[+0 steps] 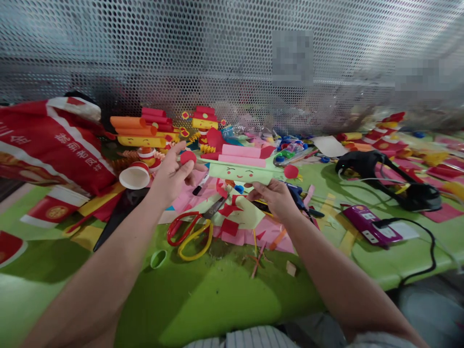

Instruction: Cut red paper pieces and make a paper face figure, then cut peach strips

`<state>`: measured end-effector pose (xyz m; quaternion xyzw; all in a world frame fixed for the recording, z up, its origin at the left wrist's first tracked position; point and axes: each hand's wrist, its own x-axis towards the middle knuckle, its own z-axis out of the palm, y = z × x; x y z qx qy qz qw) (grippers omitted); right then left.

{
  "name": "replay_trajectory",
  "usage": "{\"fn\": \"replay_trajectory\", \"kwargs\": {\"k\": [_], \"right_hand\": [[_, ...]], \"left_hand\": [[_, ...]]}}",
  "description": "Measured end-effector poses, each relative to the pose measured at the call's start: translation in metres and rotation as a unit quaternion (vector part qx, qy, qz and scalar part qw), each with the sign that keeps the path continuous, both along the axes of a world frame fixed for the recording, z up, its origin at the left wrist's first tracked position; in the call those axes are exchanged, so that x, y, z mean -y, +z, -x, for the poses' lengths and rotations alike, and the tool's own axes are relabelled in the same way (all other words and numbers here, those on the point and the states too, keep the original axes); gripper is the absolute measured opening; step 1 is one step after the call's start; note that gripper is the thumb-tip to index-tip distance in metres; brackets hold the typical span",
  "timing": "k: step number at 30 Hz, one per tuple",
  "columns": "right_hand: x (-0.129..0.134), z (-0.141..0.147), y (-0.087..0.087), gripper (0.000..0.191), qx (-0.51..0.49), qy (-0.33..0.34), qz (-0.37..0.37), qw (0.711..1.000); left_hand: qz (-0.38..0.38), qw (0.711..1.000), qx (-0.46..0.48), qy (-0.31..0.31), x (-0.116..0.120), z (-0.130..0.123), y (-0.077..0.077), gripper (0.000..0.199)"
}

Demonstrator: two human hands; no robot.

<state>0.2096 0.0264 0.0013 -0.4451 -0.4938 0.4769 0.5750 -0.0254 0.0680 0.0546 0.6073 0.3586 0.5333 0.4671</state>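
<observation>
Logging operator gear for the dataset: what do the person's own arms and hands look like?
Left hand and right hand: no gloves, no rings that I can make out. Left forearm and right forearm: bare, no watch or bracelet visible. What looks like a greyish sleeve shows at the lower right; no sleeve shows on the left.

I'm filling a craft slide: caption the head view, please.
Left hand pinching a red paper disc, right hand holding a smiling green paper figure above paper scraps.
</observation>
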Motion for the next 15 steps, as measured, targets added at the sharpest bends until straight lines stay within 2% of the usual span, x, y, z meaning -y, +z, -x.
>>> {"fn": "replay_trajectory", "kwargs": {"k": [3, 9, 15], "right_hand": [[-0.0014, -0.0023, -0.0017, 0.036, -0.007, -0.001, 0.000, 1.000], [-0.0040, -0.0063, -0.0062, 0.032, -0.013, 0.007, -0.008, 1.000], [-0.0043, -0.0057, -0.0060, 0.035, -0.008, 0.019, -0.005, 1.000]], "left_hand": [[0.025, 1.000, -0.010, 0.006, 0.0004, -0.0011, 0.0010, 0.020], [0.083, 0.996, 0.022, 0.031, -0.0021, 0.0001, 0.0009, 0.014], [0.128, 0.991, -0.031, -0.024, -0.0026, 0.0007, -0.0017, 0.022]]}}
